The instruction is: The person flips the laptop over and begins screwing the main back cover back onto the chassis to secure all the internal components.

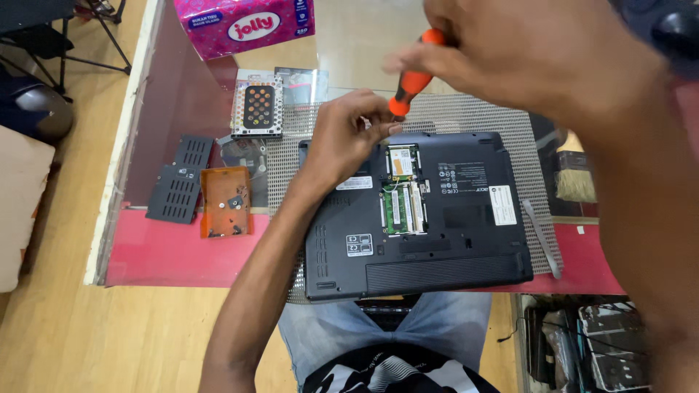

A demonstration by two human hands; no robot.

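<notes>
Head view, from the left: black vented cover panels (178,182) and a small orange tray (226,201) lie on the red table (160,251), well apart from the work; the left hand (346,135) arches up from a bent wrist, fingertips pinched round something too small to tell. Just right, the right hand (510,51) hangs curled from above, closed round the orange-handled screwdriver (411,80), its tip over the upturned black laptop (419,215).

Single head view, steeply downward, close over laptop (419,211); right side probably blurred.
</notes>
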